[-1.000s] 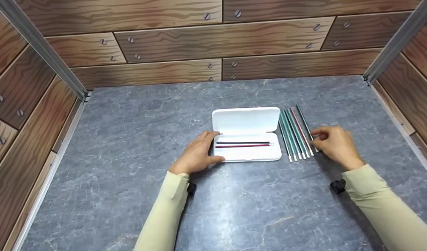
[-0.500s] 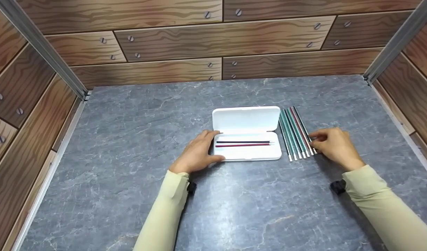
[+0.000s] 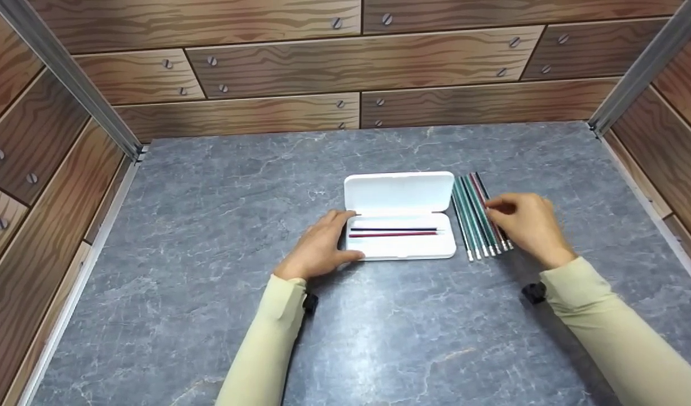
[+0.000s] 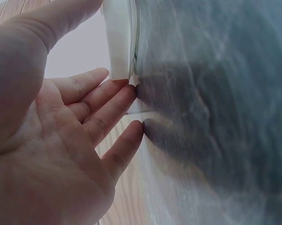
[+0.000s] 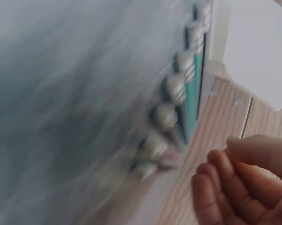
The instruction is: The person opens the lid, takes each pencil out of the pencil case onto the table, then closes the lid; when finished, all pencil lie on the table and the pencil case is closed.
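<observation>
A white pencil case (image 3: 401, 248) lies open on the table, lid raised at the back, with a dark pencil (image 3: 393, 229) and a red pencil (image 3: 393, 234) inside. My left hand (image 3: 317, 248) rests at its left end, thumb at the front corner and fingers fairly straight; the left wrist view shows fingertips right at the case. Beside the case lies a row of green, dark and red pencils (image 3: 468, 214), their white eraser ends towards me. Over the row's right side is my right hand (image 3: 528, 225), thumb and fingers loosely bent. The right wrist view shows nothing between them.
Wood-print panels (image 3: 277, 67) stand behind and at both sides of the grey marbled table (image 3: 238, 186). Metal posts (image 3: 638, 67) rise at the back corners. Each wrist carries a small black camera (image 3: 534, 292).
The rightmost dark pencil has slid left against the row under my right hand. That hand has then shifted up and left, off the pencil's lower end. The left hand stays put.
</observation>
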`<state>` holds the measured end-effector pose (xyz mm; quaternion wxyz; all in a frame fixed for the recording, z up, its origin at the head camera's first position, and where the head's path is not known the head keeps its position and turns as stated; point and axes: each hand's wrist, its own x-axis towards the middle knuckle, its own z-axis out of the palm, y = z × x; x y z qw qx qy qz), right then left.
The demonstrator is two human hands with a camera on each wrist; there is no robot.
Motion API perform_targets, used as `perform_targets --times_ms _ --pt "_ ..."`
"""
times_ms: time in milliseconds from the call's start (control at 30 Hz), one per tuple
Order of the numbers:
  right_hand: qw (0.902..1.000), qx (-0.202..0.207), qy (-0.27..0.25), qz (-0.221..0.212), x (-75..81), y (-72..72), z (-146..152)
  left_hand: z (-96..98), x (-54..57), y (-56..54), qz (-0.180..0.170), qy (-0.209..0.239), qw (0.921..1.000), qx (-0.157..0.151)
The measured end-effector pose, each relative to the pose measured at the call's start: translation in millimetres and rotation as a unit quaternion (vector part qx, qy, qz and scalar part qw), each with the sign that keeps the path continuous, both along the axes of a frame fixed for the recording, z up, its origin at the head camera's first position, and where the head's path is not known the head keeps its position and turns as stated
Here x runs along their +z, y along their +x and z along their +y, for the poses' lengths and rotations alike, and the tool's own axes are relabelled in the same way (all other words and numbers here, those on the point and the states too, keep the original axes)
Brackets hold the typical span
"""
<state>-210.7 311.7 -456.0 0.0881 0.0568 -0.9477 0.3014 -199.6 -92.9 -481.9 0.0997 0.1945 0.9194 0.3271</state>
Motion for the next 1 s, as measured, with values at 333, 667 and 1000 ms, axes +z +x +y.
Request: perform_targets --times_ms 333,667,1000 --pt "0.9845 0.174 0.019 -0.003 2.2 -8.9 -55 0.2 0.2 -1.0 0.005 0.007 1.0 -0.006" --pt "0.9618 0.259 0.087 -0.004 -3.4 -14.7 -80 -3.9 -10.8 -2.9 0.028 0.008 0.9995 -0.011" --pt "0.9534 0.28 0.113 -0.003 -6.6 -21.6 -86 -1.4 -0.4 -0.3 0.014 0.006 0.9998 -0.008"
